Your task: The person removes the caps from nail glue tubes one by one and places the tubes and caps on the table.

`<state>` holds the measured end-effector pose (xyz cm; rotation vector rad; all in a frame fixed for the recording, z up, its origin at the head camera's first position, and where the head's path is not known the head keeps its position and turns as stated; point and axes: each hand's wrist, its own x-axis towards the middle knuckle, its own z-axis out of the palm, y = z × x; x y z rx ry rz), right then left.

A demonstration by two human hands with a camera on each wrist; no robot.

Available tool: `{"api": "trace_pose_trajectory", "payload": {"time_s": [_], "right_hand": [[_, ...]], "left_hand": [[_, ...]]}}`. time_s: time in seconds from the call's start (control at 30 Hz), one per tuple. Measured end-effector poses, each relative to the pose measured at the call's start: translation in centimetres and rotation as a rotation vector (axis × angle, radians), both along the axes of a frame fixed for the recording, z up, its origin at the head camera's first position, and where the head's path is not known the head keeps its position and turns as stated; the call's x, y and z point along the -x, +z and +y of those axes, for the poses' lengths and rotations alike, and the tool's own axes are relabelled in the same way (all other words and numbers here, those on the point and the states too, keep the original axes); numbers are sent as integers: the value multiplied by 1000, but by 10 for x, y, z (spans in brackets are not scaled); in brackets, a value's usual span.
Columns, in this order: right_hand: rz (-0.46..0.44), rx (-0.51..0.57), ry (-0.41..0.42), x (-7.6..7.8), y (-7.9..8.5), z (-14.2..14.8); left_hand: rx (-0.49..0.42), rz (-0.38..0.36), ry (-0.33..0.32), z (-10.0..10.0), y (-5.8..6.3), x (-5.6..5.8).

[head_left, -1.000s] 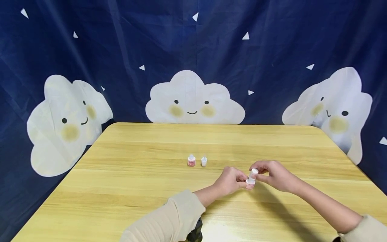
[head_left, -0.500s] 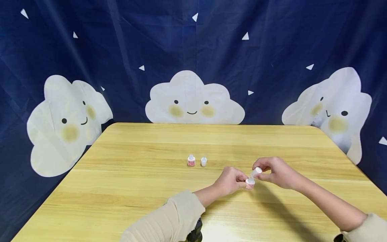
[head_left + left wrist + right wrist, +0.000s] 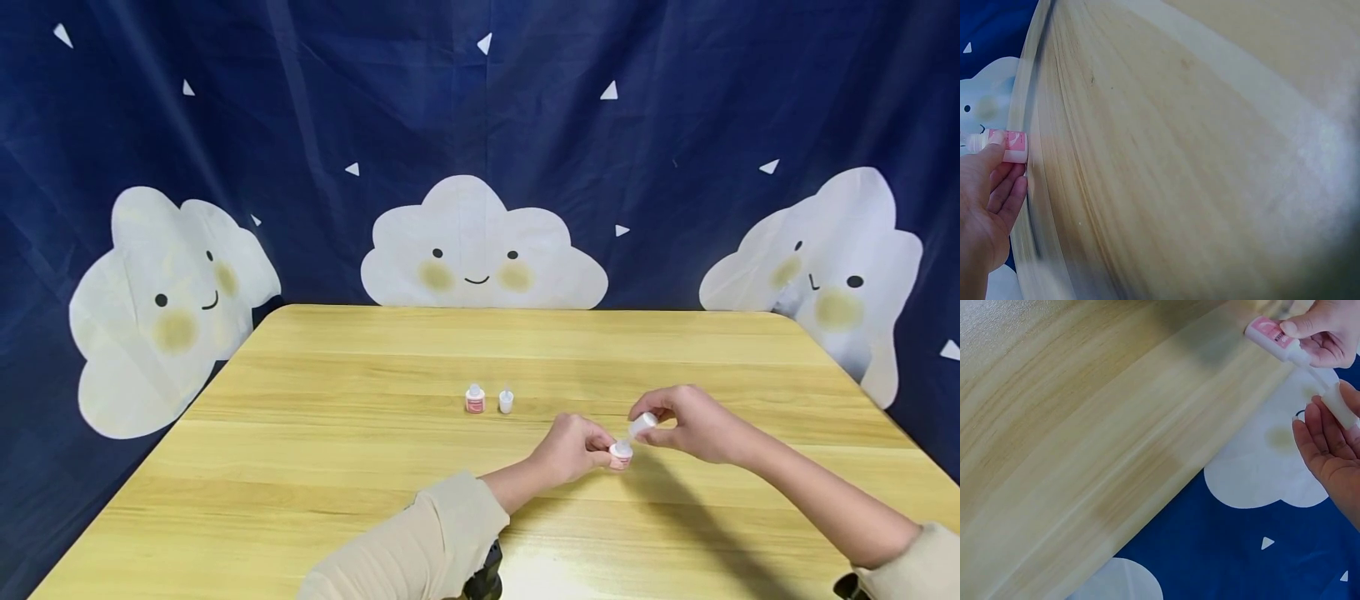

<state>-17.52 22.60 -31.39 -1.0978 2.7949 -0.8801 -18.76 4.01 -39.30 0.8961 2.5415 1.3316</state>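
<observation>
My left hand (image 3: 572, 450) grips a small white bottle (image 3: 620, 458) with a pink label, low over the right side of the table. In the left wrist view, its thumb lies on the label of the bottle (image 3: 1015, 145). My right hand (image 3: 701, 427) pinches a white cap (image 3: 644, 425), tilted just above and right of the translucent bottle neck. A thin pale stem (image 3: 1320, 378) runs from the cap toward the neck in the right wrist view. Farther back, a second pink-labelled bottle (image 3: 475, 402) stands upright, beside an upturned white cap (image 3: 506, 403) with a stem poking up.
A light wooden table (image 3: 337, 450) lies under both hands. Behind it hangs a dark blue curtain (image 3: 315, 108) printed with smiling white clouds and small triangles. The second bottle and its cap stand left of and beyond my hands.
My right hand has moved up and to the right, tilting the cap and drawing it off the bottle neck. The left hand and its bottle have stayed put.
</observation>
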Motion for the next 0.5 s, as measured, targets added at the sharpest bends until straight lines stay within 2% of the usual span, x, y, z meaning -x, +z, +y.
{"api": "trace_pose_trajectory", "payload": {"time_s": [0.2, 0.5], "right_hand": [[46, 27, 32, 0, 3, 3], [76, 27, 13, 0, 7, 8]], "left_hand": [[-34, 9, -17, -1, -1, 0], [-18, 13, -9, 0, -2, 1]]}}
